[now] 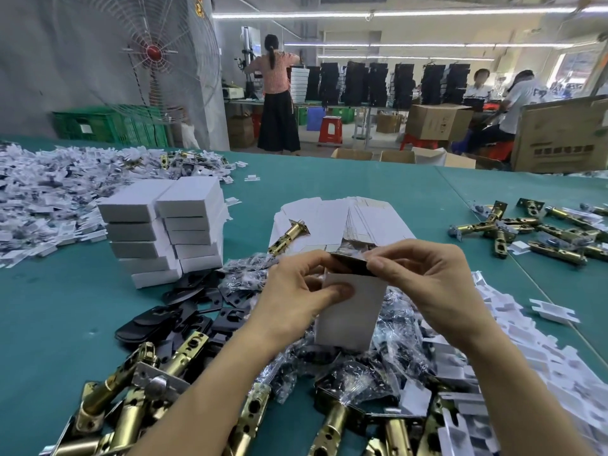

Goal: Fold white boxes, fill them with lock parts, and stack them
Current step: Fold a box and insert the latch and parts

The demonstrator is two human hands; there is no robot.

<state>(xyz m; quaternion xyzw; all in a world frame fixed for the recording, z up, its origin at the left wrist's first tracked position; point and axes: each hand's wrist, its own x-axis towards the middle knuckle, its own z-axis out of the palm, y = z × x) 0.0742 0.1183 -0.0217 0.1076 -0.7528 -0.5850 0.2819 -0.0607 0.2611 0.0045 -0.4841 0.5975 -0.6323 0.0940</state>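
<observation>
White box [352, 311] stands upright at the centre of a green-covered table [65, 324], held between 2 bare hands above a heap of clear-bagged parts [394, 343].

At far left lies a wide pile of white card inserts [39, 199]. Behind it a green crate [98, 125] sits under a large wire-guard fan [148, 54]; what the crate holds cannot be made out. Red characters [199, 4] beside the fan are cut off and unreadable.

Next comes a stack of closed white boxes [164, 232] in 2 side-by-side columns. Below it black plates [184, 311] and brass latches [131, 390] are strewn toward the near edge.

The left hand [296, 291] grips the box by its upper left side, thumb pressed flat across the front face and fingers curled behind. The box's top end is open, and a dark part [352, 263] in glossy wrapping lies across that opening. The right hand [424, 284] pinches the part's right end between thumb and forefinger, just above the box's top right corner.

Behind the hands, flat box blanks [329, 215] are fanned out, with 1 brass latch [289, 235] lying on them.

To the right, more latches [526, 228] are scattered, well apart from the hands. Beyond the table edge a brown carton [562, 139] bears dark printing too blurred to read, and open cartons [352, 154] on the floor hide their contents.
</observation>
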